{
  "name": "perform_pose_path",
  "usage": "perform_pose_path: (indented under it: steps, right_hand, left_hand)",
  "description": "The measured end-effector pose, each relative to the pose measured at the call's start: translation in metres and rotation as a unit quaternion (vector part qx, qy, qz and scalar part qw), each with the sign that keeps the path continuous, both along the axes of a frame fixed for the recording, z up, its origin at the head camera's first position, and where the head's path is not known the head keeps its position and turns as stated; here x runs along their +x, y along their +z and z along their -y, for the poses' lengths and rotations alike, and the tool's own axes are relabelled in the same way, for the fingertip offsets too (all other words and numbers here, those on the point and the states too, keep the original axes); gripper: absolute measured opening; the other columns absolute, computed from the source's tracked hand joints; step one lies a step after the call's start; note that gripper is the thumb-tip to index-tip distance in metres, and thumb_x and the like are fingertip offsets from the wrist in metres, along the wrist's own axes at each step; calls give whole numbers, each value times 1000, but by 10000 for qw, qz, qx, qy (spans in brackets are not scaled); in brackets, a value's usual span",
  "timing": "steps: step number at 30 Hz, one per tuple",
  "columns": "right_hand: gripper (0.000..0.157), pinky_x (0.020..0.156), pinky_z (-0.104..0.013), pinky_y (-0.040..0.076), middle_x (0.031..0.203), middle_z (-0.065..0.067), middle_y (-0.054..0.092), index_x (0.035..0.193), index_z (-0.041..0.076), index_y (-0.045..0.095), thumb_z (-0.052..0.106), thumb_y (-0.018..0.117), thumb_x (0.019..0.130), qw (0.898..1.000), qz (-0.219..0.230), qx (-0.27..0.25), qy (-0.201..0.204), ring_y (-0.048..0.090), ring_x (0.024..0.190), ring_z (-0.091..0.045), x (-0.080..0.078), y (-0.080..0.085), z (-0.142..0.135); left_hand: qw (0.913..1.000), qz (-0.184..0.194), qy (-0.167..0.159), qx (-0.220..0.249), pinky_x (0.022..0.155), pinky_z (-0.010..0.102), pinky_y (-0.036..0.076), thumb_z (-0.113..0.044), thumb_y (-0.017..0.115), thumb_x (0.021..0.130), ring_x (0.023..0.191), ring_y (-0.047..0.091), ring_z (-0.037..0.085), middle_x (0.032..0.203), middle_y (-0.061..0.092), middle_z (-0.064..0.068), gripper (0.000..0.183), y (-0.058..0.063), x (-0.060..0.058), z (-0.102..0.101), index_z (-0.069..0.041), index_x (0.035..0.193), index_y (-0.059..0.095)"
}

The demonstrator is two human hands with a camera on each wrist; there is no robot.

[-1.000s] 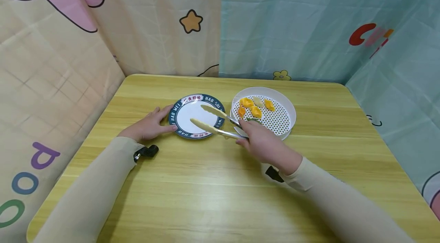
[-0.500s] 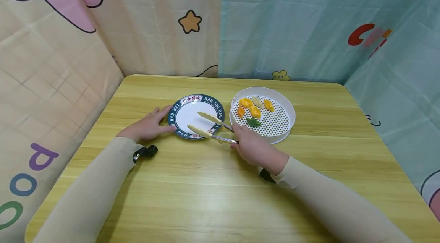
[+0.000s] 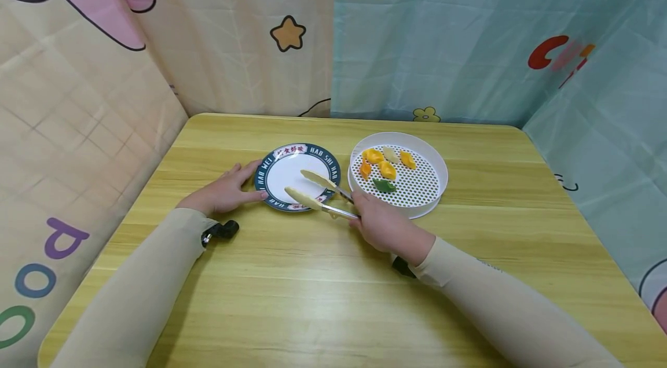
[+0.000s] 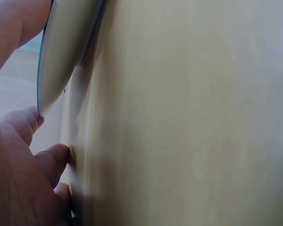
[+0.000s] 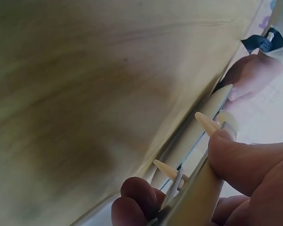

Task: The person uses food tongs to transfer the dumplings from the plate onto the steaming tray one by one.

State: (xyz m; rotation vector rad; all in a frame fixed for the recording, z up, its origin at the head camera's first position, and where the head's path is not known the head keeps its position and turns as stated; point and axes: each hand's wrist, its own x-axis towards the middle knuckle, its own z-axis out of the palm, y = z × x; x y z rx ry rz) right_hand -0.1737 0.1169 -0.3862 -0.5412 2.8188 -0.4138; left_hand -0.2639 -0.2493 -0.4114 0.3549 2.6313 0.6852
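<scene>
A white plate with a dark green lettered rim lies at the table's middle. At its left edge, my left hand touches the rim with spread thumb and forefinger; the left wrist view shows other fingertips down by the tabletop. My right hand grips metal tongs with cream-coloured tips. The tong arms stand apart over the plate, with nothing between them. Right of the plate, a round white perforated steamer tray holds several dumplings: yellow ones, a whitish one, an orange one and a green one.
The wooden table reaches towards me in front of both hands. Printed curtains hang along its back and sides. A black wrist strap sticks out by the left sleeve.
My right hand and the tongs have shifted slightly left and down, uncovering the green dumpling, then stayed nearly still over the last half second. The left hand keeps its place at the plate.
</scene>
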Motion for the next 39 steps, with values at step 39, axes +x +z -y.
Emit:
perform_pose_path:
  steps: [39]
  right_hand:
    - [55, 109, -50, 54, 138, -14, 69, 150, 3, 53, 32, 66, 105, 9937, -1118, 24, 22, 65, 127, -34, 26, 39, -23]
  left_hand:
    - [9989, -447, 29, -100, 125, 70, 22, -69, 57, 99, 159, 21, 50, 176, 20, 19, 95, 13, -4, 7, -23, 171, 15]
